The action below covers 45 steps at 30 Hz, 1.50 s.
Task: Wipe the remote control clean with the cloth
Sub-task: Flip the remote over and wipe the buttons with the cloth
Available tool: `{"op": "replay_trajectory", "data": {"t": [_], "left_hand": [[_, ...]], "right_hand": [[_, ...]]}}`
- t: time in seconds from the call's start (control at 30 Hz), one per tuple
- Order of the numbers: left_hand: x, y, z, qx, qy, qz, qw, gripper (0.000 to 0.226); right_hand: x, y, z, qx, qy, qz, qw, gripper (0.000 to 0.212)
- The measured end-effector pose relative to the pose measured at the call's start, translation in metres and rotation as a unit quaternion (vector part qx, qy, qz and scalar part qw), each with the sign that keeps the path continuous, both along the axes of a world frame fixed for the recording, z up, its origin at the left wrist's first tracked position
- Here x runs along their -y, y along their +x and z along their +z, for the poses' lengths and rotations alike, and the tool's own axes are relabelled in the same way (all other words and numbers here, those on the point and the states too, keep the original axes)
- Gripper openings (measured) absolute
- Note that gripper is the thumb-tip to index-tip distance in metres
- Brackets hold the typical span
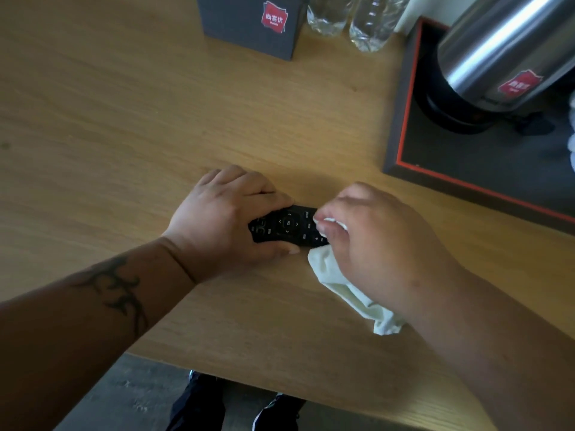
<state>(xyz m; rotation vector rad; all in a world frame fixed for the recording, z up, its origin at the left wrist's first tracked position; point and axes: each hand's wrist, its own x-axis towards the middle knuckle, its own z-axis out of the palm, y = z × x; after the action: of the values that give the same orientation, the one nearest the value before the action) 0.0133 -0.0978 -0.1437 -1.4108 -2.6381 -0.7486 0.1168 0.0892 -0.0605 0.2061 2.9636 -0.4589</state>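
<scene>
Black plastic shows between the two hands: the remote [287,225] lies flat on the wooden table [124,119], near its front edge, buttons up. The left hand [224,219] clamps it, fingers curled over the far side and thumb pressed along the near side, which I take as a way to stop it sliding under the rubbing. The right hand [376,241] holds the pale cloth [339,287], fingers bunched around a wad of it, the wad touching the remote's right end; the loose tail trails back under the wrist. The middle buttons are uncovered, so the wiping looks only partly done. Well apart at the back stand a dark box [249,29], two bottles [351,17] and a steel kettle [497,54] on a tray [413,119].
</scene>
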Motion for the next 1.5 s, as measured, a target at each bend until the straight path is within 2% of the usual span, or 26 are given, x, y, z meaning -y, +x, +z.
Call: {"op": "replay_trajectory", "data": {"t": [0.17, 0.27, 0.4, 0.6, 0.7, 0.77, 1.03, 1.13, 1.23, 1.43, 1.5], "left_hand": [[0.0, 0.001, 0.001, 0.004, -0.002, -0.002, 1.0, 0.064], [0.0, 0.001, 0.001, -0.001, -0.002, -0.001, 1.0, 0.064], [0.0, 0.001, 0.0, 0.001, 0.005, -0.002, 1.0, 0.063], [0.001, -0.001, -0.002, 0.004, 0.007, -0.004, 1.0, 0.064], [0.0, -0.001, -0.002, 0.007, 0.01, 0.001, 1.0, 0.06], [-0.001, 0.0, -0.001, 0.009, 0.013, 0.004, 1.0, 0.057], [0.0, -0.001, 0.001, 0.012, 0.002, 0.007, 1.0, 0.061], [-0.001, 0.0, 0.001, 0.016, 0.007, 0.012, 1.0, 0.048], [-0.003, 0.002, 0.0, 0.012, 0.014, 0.016, 1.0, 0.042], [0.0, -0.001, 0.003, 0.017, -0.002, -0.008, 1.0, 0.06], [-0.001, -0.001, 0.004, 0.013, -0.007, -0.015, 1.0, 0.06]], "right_hand": [[0.006, 0.014, 0.01, 0.058, 0.0, 0.056, 0.997, 0.018], [0.004, 0.004, 0.006, 0.01, -0.013, 0.011, 1.0, 0.015], [0.021, 0.003, 0.0, -0.028, 0.03, -0.046, 0.998, 0.011], [0.037, 0.027, 0.001, 0.041, -0.024, -0.019, 0.999, 0.019], [0.027, 0.007, -0.001, -0.035, -0.022, -0.075, 0.996, 0.014], [0.025, -0.004, -0.003, -0.05, -0.014, -0.095, 0.994, 0.015], [0.035, 0.009, 0.003, 0.011, -0.023, -0.062, 0.998, 0.016], [0.025, -0.014, 0.004, -0.036, -0.026, -0.088, 0.995, 0.016], [0.032, -0.021, -0.002, -0.014, 0.011, -0.078, 0.997, 0.019], [0.045, 0.013, -0.004, -0.016, 0.036, -0.068, 0.997, 0.017], [0.046, 0.02, -0.002, 0.01, 0.027, -0.054, 0.998, 0.018]]}}
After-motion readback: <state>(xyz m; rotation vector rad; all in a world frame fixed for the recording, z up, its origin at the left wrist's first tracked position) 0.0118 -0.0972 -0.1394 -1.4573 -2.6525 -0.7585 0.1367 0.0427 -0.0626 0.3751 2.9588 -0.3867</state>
